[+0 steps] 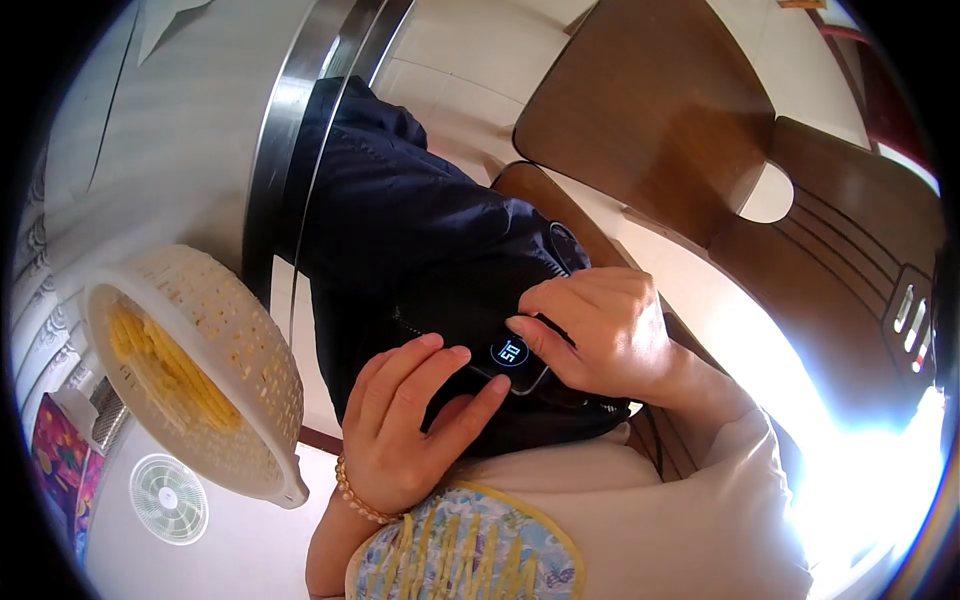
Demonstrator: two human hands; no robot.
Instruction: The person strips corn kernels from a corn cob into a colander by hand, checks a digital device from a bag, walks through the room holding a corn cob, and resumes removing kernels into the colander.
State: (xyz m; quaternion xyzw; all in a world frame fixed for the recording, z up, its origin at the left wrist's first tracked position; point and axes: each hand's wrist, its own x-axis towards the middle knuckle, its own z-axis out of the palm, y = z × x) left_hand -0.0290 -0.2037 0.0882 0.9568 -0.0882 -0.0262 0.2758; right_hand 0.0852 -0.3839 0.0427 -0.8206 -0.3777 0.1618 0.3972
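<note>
A dark, glossy device lies on black fabric over my lap, with glowing blue digits inside a ring on its face. My left hand is at the device's near left side, fingers apart, the index fingertip by its lower edge and the other fingertips over the black fabric. A beaded bracelet circles that wrist. On the device's other side, my right hand has its fingers curled in, thumb tip beside the upper edge of the display. What lies between that thumb and the fingers is hidden.
To the left, a white perforated basket holds yellow strands, tilted in this view. A metal-edged table runs beside my dark-trousered leg. Brown wooden chairs stand at the upper right. Bright sunlight falls at the right.
</note>
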